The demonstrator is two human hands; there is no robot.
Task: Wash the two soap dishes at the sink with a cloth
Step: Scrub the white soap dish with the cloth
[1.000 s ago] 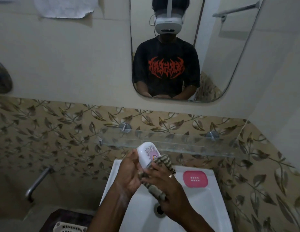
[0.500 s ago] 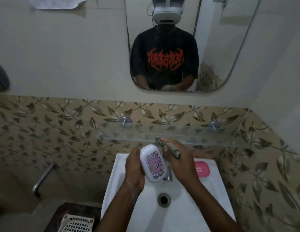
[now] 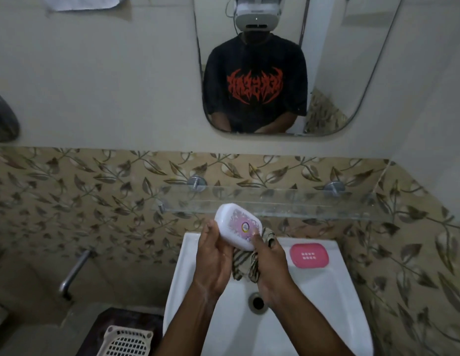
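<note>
I hold a white soap dish (image 3: 236, 226) with a pink patterned label over the back of the white sink (image 3: 326, 299). My left hand (image 3: 213, 255) grips its left end. In my right hand (image 3: 268, 260) is a striped brown-and-cream cloth (image 3: 245, 263), bunched under the dish, and the thumb rests on the dish's right end. A pink soap dish (image 3: 309, 255) lies flat on the sink's back right ledge, apart from both hands. The tap is hidden behind my hands.
A glass shelf (image 3: 300, 204) runs along the leaf-patterned tiles just above the dish. The drain (image 3: 257, 302) sits mid-basin. A wall mirror (image 3: 275, 73) hangs above. A metal pipe (image 3: 74, 271) juts from the left wall, and a white lattice basket (image 3: 126, 341) stands on the floor at lower left.
My right hand has come down from the tap area and brought the cloth under the white dish. The dish has tilted and risen slightly toward the shelf.
</note>
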